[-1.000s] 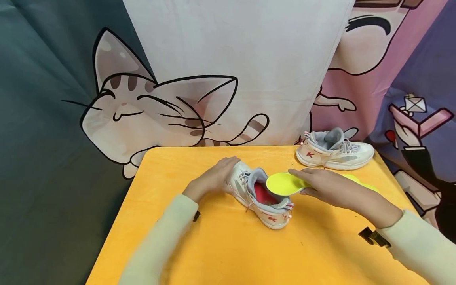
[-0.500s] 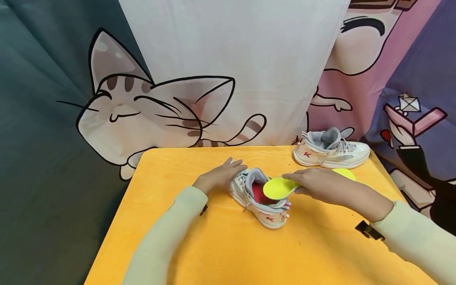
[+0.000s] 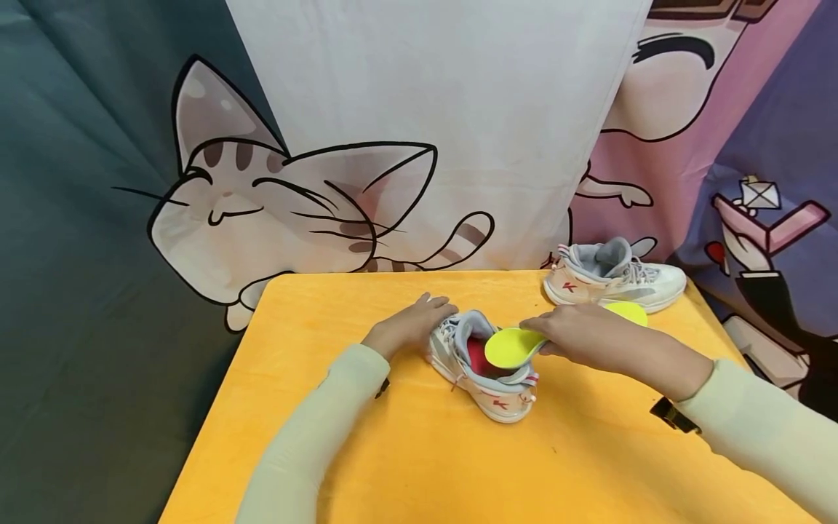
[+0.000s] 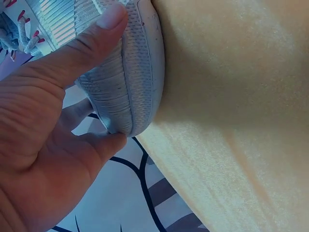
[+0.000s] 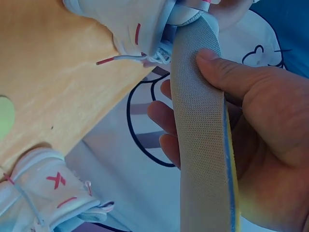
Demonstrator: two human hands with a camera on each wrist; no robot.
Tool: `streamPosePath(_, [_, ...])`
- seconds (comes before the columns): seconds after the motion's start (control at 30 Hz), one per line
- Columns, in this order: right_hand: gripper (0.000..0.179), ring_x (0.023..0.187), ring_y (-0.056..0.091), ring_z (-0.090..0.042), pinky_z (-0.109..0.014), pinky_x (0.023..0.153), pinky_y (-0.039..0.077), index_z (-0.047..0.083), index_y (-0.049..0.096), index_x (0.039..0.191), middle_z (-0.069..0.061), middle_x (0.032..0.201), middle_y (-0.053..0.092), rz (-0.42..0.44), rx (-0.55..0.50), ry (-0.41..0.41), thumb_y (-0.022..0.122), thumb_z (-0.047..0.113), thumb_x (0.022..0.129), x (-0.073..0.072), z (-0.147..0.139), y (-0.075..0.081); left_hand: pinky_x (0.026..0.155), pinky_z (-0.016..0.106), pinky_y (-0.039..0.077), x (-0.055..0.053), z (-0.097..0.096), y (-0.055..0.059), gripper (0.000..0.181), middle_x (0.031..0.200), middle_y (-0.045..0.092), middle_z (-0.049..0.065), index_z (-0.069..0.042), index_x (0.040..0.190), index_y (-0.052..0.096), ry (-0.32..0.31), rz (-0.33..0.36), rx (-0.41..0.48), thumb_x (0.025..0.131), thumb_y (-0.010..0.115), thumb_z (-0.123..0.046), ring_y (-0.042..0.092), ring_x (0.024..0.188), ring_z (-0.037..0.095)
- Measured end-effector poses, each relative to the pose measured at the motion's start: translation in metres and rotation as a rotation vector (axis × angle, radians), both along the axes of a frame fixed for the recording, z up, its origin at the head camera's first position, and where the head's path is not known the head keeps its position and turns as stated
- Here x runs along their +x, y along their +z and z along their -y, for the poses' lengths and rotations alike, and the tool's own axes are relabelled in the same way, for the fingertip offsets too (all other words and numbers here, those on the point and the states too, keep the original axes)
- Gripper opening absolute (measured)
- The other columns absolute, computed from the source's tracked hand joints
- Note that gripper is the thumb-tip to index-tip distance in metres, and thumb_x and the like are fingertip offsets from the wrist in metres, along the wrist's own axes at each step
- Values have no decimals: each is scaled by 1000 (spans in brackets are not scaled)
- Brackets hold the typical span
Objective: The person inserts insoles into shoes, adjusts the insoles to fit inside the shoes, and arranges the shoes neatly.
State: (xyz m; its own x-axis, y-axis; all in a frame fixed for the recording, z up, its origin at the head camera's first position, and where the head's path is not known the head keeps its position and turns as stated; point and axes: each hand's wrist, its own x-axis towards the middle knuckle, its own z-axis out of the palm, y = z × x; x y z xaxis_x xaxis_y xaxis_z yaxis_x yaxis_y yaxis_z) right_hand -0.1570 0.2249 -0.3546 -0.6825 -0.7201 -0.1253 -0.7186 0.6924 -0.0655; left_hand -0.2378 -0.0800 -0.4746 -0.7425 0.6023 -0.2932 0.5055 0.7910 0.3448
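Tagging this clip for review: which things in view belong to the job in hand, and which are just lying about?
In the job:
Near shoe, its toe gripped by the left hand
Insole, held by the right hand, one end at that shoe's opening

Seemingly lying about:
Far shoe, untouched
Rounded yellow-green piece on the table

Cartoon-printed cloth (image 3: 425,87) behind a yellow table (image 3: 425,466) suggests a curtained-off indoor booth.

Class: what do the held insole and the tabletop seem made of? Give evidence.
Held insole: probably foam faced with matte fabric; fine mesh on one side, a yellow layer along the edge.
Tabletop: possibly wood, smooth finish; faint grain-like streaks.
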Motion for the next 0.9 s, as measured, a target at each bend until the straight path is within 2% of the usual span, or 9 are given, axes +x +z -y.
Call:
streamPosePath(0.1, [41,90,73,-17,-40,74,62,13,72,126,-1,108,77,44,24,-22,81,27,89,-2,5,-3,122,59,30,2,-1,1,110,172,23,6,-26,159,38,19,15,3,67,97,-17,12,158,44])
streamPosePath(0.2, [41,93,74,-19,-40,79,63,11,73,126,-3,108,78,45,37,-15,82,25,89,-4,12,-8,122,59,29,4,-1,1,110,172,22,5,-26,160,39,35,23,12,67,97,-16,10,159,44])
streamPosePath(0.3, [39,91,72,-19,-38,77,62,10,74,124,-4,104,76,4,49,1,82,24,89,-4,21,-13,122,59,30,5,0,0,110,173,20,6,-27,160,38,46,23,20,67,97,-17,10,159,43])
streamPosePath(0.43, [34,79,65,-16,-31,67,60,10,76,121,-6,93,68,-66,90,21,81,24,90,-4,32,-20,122,57,32,6,2,-2,112,174,14,9,-25,162,34,52,32,28,69,96,-17,6,160,42])
streamPosePath(0.5, [32,75,61,-15,-28,64,58,11,77,119,-7,90,64,-90,112,34,81,24,90,-5,37,-22,122,56,32,7,3,-2,112,174,9,11,-23,164,31,58,56,31,72,95,-14,2,160,41])
streamPosePath(0.63, [34,73,59,-15,-26,64,57,12,77,119,-10,92,62,-100,136,38,81,26,89,-6,42,-25,126,55,23,8,8,1,105,174,2,14,-15,165,24,98,133,73,80,85,-4,-3,160,41])
streamPosePath(0.73, [34,74,60,-16,-27,64,57,12,77,119,-10,91,62,-101,146,25,82,27,88,-6,44,-26,128,53,17,6,12,3,90,173,11,19,-6,163,27,165,134,159,85,72,-2,5,160,39])
streamPosePath(0.83, [34,77,61,-18,-28,66,58,13,77,119,-10,93,63,-100,156,9,82,28,89,-7,45,-26,128,49,22,4,15,2,71,165,32,23,2,158,36,259,79,240,94,65,-8,26,156,37])
streamPosePath(0.9, [34,80,61,-20,-30,68,58,13,78,118,-10,95,64,-107,163,2,81,30,89,-7,46,-27,126,47,28,3,16,-1,61,158,43,24,3,155,40,322,51,263,100,61,-13,37,150,36])
